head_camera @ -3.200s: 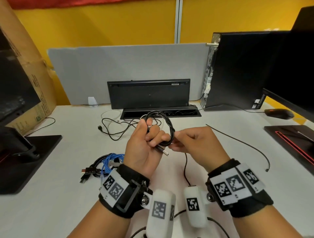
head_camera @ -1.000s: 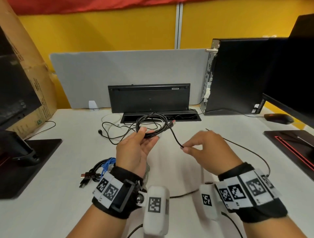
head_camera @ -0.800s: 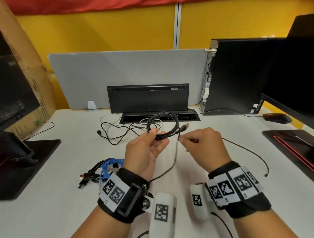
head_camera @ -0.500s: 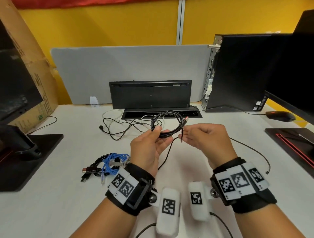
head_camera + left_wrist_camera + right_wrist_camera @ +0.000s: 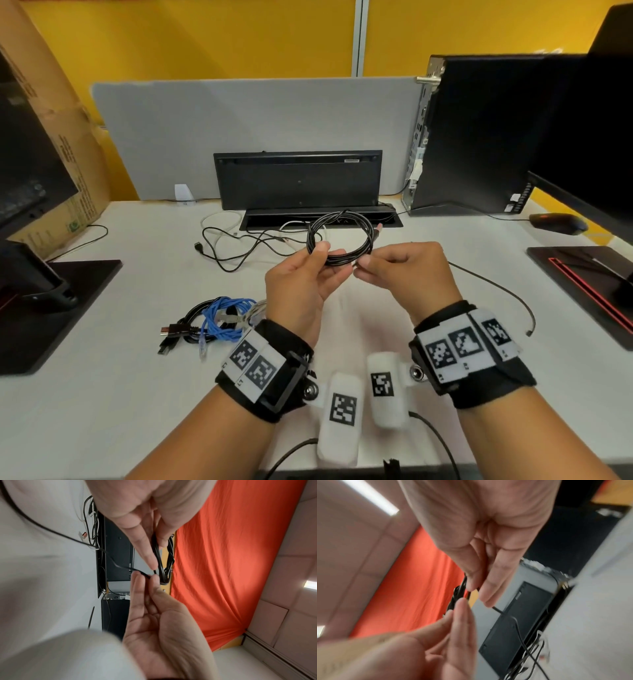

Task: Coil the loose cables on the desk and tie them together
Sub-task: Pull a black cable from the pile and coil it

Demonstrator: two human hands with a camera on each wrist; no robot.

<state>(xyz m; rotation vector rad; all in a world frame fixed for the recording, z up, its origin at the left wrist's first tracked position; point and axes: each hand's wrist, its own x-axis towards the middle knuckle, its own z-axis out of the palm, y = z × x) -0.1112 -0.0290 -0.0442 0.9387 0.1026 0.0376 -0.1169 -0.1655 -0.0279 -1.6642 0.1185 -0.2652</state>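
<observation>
A black cable coil [image 5: 342,236] is held upright above the white desk [image 5: 120,377]. My left hand [image 5: 325,255] pinches its lower edge between thumb and fingers; the left wrist view shows that coil [image 5: 163,558] in the left hand [image 5: 154,547]. My right hand [image 5: 363,265] pinches the same cable right beside the coil. In the right wrist view the right hand [image 5: 476,592] holds the strand, and a loose tail [image 5: 518,628] runs from it down toward the desk. A coiled black and blue bundle [image 5: 219,318] lies at the left.
Loose black and white cables [image 5: 239,243] lie tangled in front of a black keyboard [image 5: 298,178] propped upright. A thin black cable [image 5: 496,287] trails at the right. A PC tower [image 5: 479,137], mouse [image 5: 558,222], monitor stands [image 5: 51,308] and a cardboard box [image 5: 51,120] ring the desk.
My right hand has moved in to the coil's lower edge beside the left fingers. The tail that hung below the hands no longer shows in the head view.
</observation>
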